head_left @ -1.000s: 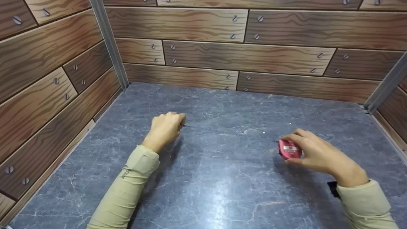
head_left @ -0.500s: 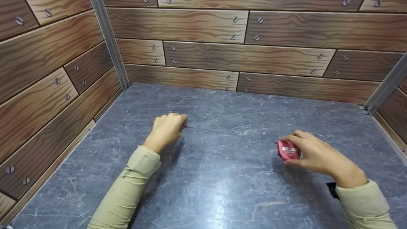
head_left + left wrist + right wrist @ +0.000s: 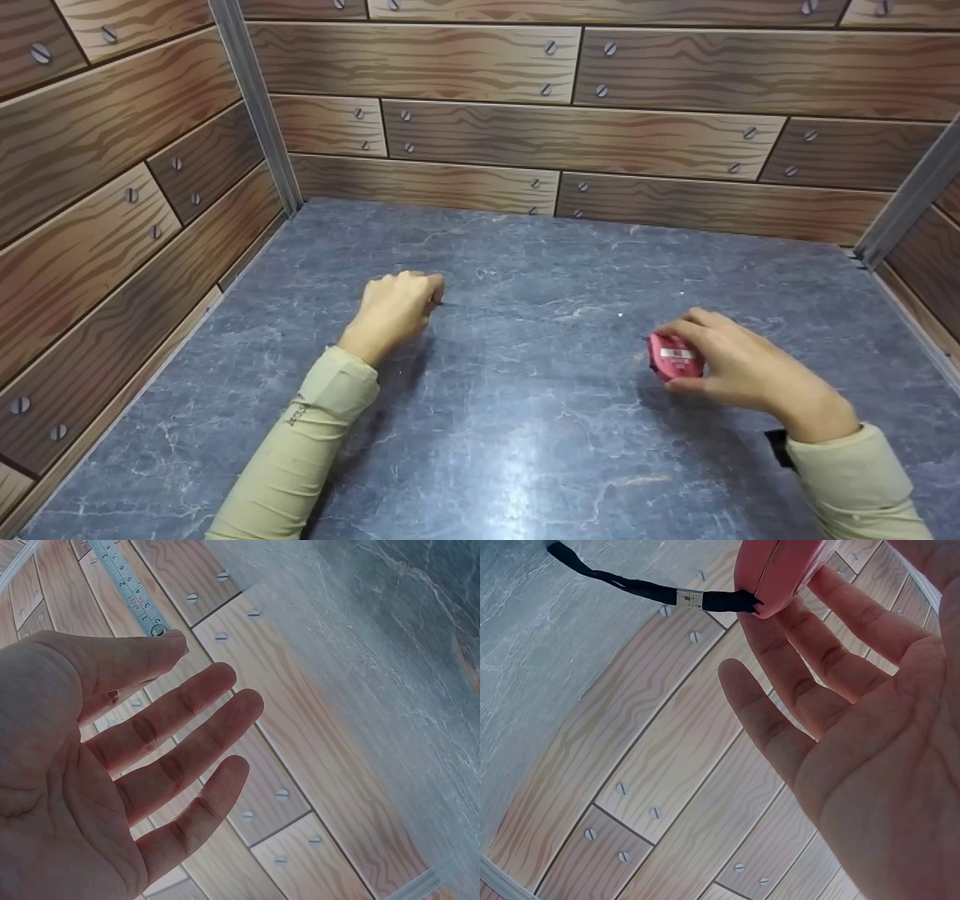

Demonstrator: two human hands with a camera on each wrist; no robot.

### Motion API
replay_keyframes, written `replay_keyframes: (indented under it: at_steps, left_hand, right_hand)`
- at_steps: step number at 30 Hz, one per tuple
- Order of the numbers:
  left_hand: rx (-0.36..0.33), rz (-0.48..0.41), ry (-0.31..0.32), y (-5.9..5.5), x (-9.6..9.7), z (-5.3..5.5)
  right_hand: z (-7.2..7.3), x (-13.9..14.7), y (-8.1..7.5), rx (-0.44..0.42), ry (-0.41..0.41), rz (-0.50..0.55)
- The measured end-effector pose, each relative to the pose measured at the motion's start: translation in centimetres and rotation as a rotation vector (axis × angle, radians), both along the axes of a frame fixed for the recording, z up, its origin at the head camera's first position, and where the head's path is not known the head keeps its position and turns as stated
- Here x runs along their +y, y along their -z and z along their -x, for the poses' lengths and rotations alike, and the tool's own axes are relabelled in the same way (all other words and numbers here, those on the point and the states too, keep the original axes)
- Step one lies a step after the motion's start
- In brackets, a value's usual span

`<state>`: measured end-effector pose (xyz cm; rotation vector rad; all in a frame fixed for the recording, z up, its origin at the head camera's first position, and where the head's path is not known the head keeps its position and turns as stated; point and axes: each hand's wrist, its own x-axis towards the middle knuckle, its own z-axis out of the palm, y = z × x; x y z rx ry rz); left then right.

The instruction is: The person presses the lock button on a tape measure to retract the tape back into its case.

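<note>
the pink-red, rounded tape measure case (image 3: 676,358) sits in my right hand (image 3: 739,367), pinched between thumb and fingers, above the blue-grey, marble-patterned tabletop (image 3: 487,375); a black fabric strap (image 3: 630,585) trails from it; well apart, my left hand (image 3: 394,311) pinches the end of the pale, flat, numbered blade (image 3: 126,583) at the thumb tip; between my hands the blade is too faint to follow; pale green sleeves (image 3: 289,457) cover both forearms; beyond my hands stands a brown, wood-plank-patterned wall (image 3: 450,60)
</note>
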<state>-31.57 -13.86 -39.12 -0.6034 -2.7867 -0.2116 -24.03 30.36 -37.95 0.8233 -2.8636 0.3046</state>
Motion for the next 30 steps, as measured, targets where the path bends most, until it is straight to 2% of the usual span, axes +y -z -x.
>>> replay_keyframes:
  at_steps: [21, 30]
  left_hand:
    - [0.007, -0.009, 0.029, 0.06, 0.28, -0.15]
    - [0.009, -0.01, 0.037, 0.23, 0.38, -0.21]
  right_hand:
    - [0.01, -0.4, 0.09, -0.006, -0.022, -0.008]
    - [-0.03, -0.53, 0.34, 0.028, -0.045, 0.001]
